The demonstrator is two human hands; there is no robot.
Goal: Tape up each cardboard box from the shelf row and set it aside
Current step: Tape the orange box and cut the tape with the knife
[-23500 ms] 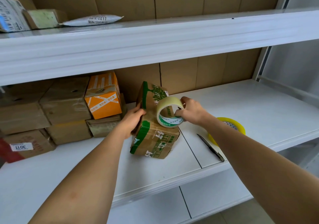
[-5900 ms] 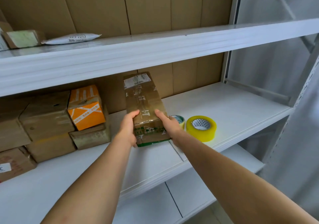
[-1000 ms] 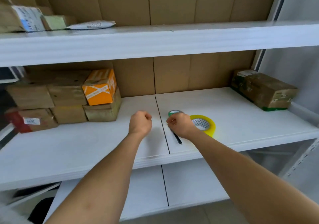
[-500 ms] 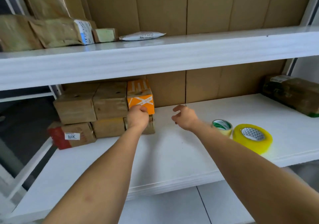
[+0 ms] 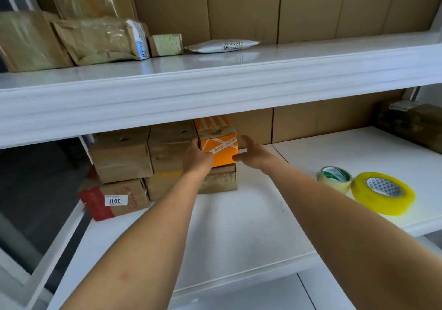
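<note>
An orange box (image 5: 218, 146) with white tape sits on a brown box (image 5: 218, 182) at the right end of the stacked row on the middle shelf. My left hand (image 5: 197, 156) touches its left front edge, fingers lying against the box. My right hand (image 5: 253, 153) is open just right of it, fingers spread, thumb near the lower right corner. Two tape rolls lie on the shelf to the right: a clear one with a green core (image 5: 334, 178) and a yellow one (image 5: 382, 192). A taped brown box (image 5: 413, 124) lies at the far right.
Brown boxes (image 5: 122, 154) are stacked left of the orange one, with a red-banded box (image 5: 112, 199) below. The upper shelf (image 5: 215, 90) overhangs close above the row and carries parcels (image 5: 100, 38) and a white mailer (image 5: 222, 46).
Both hands have moved forward to the orange box; the left now lies against its left side and the right has opened wider beside its right side. The view shifted slightly left.
</note>
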